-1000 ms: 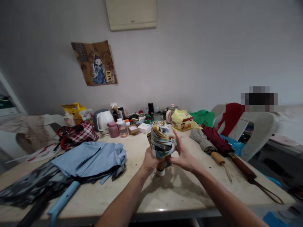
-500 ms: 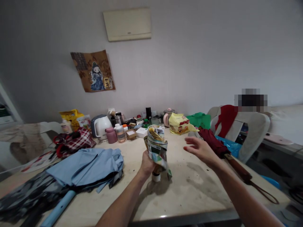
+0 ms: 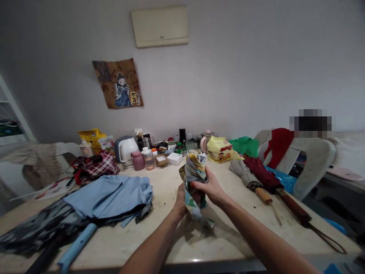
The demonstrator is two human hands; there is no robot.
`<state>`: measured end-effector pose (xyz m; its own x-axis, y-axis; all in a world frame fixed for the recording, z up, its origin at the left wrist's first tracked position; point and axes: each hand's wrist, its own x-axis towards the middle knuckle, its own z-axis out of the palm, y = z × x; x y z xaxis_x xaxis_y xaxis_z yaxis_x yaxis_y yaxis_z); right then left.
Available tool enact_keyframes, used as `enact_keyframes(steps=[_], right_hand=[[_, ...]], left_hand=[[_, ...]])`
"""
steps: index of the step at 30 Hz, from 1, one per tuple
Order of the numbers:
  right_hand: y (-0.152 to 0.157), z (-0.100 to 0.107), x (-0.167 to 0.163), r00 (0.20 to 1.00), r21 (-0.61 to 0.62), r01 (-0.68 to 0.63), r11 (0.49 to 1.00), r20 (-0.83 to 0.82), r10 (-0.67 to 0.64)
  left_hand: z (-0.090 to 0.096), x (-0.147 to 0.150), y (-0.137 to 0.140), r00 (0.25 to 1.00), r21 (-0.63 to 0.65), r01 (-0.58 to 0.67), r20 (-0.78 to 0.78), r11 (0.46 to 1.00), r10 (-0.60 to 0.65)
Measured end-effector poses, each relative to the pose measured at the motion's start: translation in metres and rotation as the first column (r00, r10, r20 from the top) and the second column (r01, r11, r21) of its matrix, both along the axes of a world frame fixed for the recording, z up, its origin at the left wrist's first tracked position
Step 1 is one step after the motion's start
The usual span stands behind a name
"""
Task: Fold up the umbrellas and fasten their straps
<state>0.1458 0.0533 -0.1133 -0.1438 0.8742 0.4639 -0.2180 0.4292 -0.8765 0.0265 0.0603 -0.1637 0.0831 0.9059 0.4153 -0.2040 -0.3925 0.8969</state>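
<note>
A folding umbrella (image 3: 196,167) with a multicoloured pattern stands roughly upright over the near middle of the table, its cloth loosely bunched. My left hand (image 3: 179,201) is closed round its left side, low down. From the right, my right hand (image 3: 211,186) grips the cloth, thumb across the front. The umbrella's handle end is hidden. To the left lies a light blue umbrella (image 3: 111,196) on top of a grey camouflage one (image 3: 34,232). On the right lie a grey umbrella (image 3: 242,173) with a wooden handle and a dark red umbrella (image 3: 261,172).
Along the back of the table (image 3: 168,186) stand a kettle (image 3: 127,152), a pink jar (image 3: 138,161), a clear bottle (image 3: 148,159), small boxes and a yellow snack bag (image 3: 221,149). A checked bag (image 3: 98,167) sits at left. A person is beyond the white chair (image 3: 313,152) at right.
My right hand has come in from the right and closed on the patterned umbrella. My left hand still holds it. The view has shifted slightly left, showing the grey umbrella more fully.
</note>
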Motion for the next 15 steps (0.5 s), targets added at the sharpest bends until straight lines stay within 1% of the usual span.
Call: enact_keyframes(steps=[2,4,6,7,9,10,12,13,14,15], right_hand=[[-0.002,0.011,0.01,0.991,0.031,-0.099,0.995,-0.086,0.102],[-0.004,0.016,0.022,0.964,0.082,-0.228,0.97,-0.123,0.237],[-0.007,0.016,0.032,0.946,0.084,-0.31,0.947,-0.072,0.316],[-0.008,0.013,0.035,0.944,0.059,-0.327,0.943,-0.022,0.329],[-0.01,0.008,0.036,0.944,0.007,-0.321,0.947,0.08,0.32],[-0.01,0.006,0.032,0.951,-0.003,-0.291,0.957,0.105,0.29],[-0.009,0.004,0.02,0.984,0.01,-0.162,0.987,0.073,0.161],[-0.008,0.005,0.012,0.998,0.026,-0.061,0.998,0.03,0.06],[-0.007,0.006,0.004,0.999,0.043,0.053,0.998,-0.013,-0.053],[-0.006,0.007,-0.004,0.986,0.06,0.164,0.985,-0.049,-0.161]], left_hand=[[0.003,-0.001,-0.001,0.999,0.061,0.041,-0.005,0.997,-0.041],[0.005,-0.005,-0.003,0.997,0.097,0.071,-0.033,0.993,-0.068],[0.007,-0.009,-0.005,0.993,0.112,0.108,-0.059,0.988,-0.102],[0.007,-0.011,-0.005,0.991,0.108,0.126,-0.062,0.986,-0.12],[0.007,-0.013,-0.005,0.987,0.087,0.157,-0.042,0.984,-0.153],[0.007,-0.013,-0.004,0.984,0.076,0.174,-0.039,0.982,-0.172],[0.007,-0.01,-0.004,0.982,0.051,0.185,-0.05,0.981,-0.183],[0.008,-0.007,-0.004,0.984,0.032,0.171,-0.049,0.985,-0.169],[0.008,-0.003,-0.006,0.989,0.009,0.139,-0.051,0.99,-0.139],[0.009,0.0,-0.008,0.994,-0.013,0.092,-0.058,0.996,-0.093]])
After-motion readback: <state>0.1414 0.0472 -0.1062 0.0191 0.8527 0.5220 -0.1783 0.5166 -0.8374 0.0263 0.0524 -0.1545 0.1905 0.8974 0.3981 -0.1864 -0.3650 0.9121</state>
